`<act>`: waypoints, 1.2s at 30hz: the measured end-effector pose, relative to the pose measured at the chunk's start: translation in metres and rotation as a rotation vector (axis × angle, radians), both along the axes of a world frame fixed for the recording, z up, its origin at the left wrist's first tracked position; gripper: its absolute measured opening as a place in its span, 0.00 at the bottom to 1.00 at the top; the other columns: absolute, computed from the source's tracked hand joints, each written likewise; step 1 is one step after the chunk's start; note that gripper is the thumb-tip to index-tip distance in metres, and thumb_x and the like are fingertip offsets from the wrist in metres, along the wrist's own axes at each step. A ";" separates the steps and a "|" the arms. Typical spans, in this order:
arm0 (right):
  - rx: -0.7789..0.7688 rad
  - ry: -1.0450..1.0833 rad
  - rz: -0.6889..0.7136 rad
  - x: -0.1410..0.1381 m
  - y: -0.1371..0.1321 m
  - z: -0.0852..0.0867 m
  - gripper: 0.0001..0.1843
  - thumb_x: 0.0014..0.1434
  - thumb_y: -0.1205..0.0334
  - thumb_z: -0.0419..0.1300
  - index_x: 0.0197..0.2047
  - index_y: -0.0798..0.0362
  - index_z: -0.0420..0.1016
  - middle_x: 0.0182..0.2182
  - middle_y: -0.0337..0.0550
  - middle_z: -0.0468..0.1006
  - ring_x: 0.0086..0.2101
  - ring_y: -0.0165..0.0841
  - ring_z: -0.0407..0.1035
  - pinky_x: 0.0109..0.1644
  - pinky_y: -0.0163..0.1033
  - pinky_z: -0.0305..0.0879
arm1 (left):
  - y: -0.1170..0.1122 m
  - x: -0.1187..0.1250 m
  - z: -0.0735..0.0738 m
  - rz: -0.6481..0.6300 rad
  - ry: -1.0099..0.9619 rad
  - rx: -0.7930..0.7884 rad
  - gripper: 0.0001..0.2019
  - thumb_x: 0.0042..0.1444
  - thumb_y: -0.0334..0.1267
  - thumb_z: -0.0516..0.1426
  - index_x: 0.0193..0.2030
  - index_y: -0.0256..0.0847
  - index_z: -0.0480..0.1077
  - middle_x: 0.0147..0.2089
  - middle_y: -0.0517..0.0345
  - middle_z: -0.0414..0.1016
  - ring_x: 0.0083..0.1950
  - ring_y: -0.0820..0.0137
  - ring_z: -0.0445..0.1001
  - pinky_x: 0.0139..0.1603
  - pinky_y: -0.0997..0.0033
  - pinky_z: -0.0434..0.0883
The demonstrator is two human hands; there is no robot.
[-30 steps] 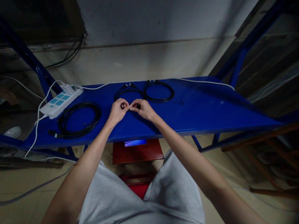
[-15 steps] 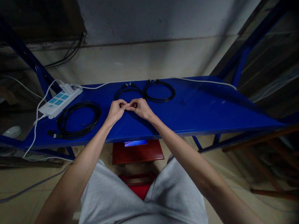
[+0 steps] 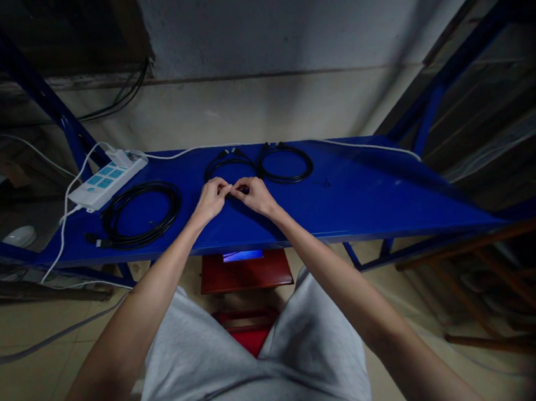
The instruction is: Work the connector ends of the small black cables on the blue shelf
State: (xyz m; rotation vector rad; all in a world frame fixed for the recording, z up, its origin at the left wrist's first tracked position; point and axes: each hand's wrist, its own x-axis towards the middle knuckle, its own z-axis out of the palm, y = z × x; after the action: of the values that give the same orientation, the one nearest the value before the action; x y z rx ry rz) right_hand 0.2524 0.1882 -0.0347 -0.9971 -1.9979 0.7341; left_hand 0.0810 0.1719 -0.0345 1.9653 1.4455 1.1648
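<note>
My left hand [image 3: 212,198] and my right hand [image 3: 255,195] meet at the near side of the middle coil of black cable [image 3: 230,161]. Thumb and fingers are pinched together on each hand, the tips almost touching. Whatever lies between the fingertips is too small and too dark to make out. The fingers cover the coil's near edge, while its two plug ends point to the back. Just right of it is a second black cable coil [image 3: 311,164]. A larger black cable coil [image 3: 177,216] lies at the left, its plug toward the front.
A white power strip [image 3: 96,194] with a plug in it stands at the left of the blue table [image 3: 373,196]. White cord [image 3: 358,144] runs along the back edge. Small dark thin pieces [image 3: 326,183] lie right of the coils. Below is a red-brown stool [image 3: 247,276] with a lit screen.
My fingertips have shifted slightly, with a small gap now showing between the two hands. The coils and the power strip stay where they were.
</note>
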 end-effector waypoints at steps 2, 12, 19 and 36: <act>-0.018 0.006 0.005 0.000 0.001 0.000 0.10 0.61 0.60 0.62 0.34 0.57 0.82 0.33 0.45 0.82 0.34 0.33 0.72 0.41 0.36 0.62 | 0.000 0.000 0.000 0.006 0.010 -0.002 0.08 0.62 0.35 0.57 0.32 0.38 0.72 0.33 0.57 0.75 0.35 0.68 0.70 0.41 0.68 0.66; -0.219 0.071 0.027 -0.008 0.020 -0.009 0.12 0.54 0.57 0.64 0.29 0.58 0.79 0.27 0.43 0.78 0.29 0.30 0.67 0.35 0.34 0.60 | 0.002 -0.002 -0.004 -0.008 0.025 0.025 0.07 0.62 0.34 0.57 0.33 0.39 0.71 0.33 0.58 0.73 0.35 0.67 0.70 0.39 0.68 0.65; -0.328 -0.131 0.138 -0.008 0.038 0.013 0.14 0.49 0.57 0.64 0.22 0.61 0.75 0.17 0.34 0.62 0.23 0.24 0.53 0.28 0.34 0.47 | 0.002 -0.002 -0.003 -0.018 0.020 0.027 0.07 0.62 0.33 0.56 0.32 0.39 0.71 0.32 0.58 0.72 0.36 0.68 0.70 0.40 0.67 0.64; -0.244 -0.168 0.116 -0.006 0.032 0.017 0.06 0.51 0.63 0.66 0.28 0.58 0.79 0.22 0.37 0.73 0.25 0.27 0.61 0.30 0.33 0.55 | -0.001 -0.002 -0.001 0.000 0.023 0.007 0.07 0.62 0.34 0.56 0.32 0.40 0.70 0.32 0.58 0.72 0.36 0.67 0.70 0.40 0.67 0.65</act>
State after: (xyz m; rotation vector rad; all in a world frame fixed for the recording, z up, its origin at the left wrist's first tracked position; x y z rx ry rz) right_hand 0.2465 0.2206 -0.0175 -1.1226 -2.1616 1.0055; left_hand 0.0785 0.1712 -0.0353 1.9900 1.4545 1.1528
